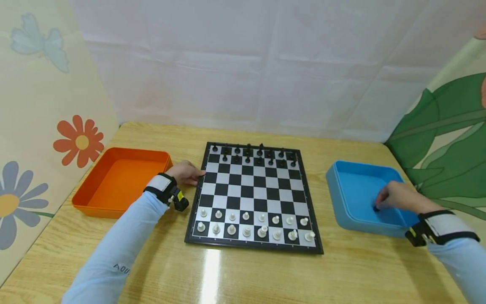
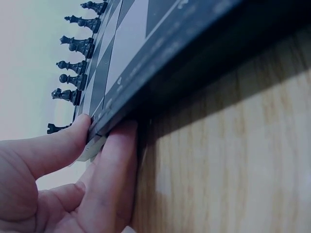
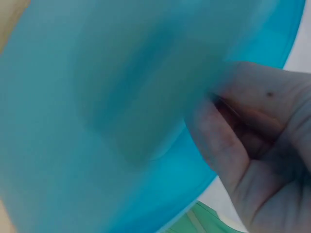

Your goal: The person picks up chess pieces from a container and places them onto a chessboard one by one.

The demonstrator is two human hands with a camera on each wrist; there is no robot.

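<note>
My left hand (image 1: pixel 186 172) fingers (image 2: pixel 112 160) straight against the chessboard (image 1: pixel 253 198) edge, my right hand (image 1: pixel 396 197) fingers pinching a dark piece (image 1: pixel 376 208) inside the blue tray (image 1: pixel 341 198)

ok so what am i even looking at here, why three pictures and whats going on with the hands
These are three cameras filming one person at the same moment. The big picture comes from a camera on the head, looking down at a wooden table. The other two come from small cameras strapped to each wrist, so they show each hand up close.

On the table lies a chess board with black pieces along the far side and white pieces along the near side. An orange tray sits to its left and a blue tray to its right.

The left hand rests at the board's left edge; the left wrist view shows its fingers against that edge. The right hand is inside the blue tray, fingers curled round something small and dark. The right wrist view is too blurred to say what it is.
</note>
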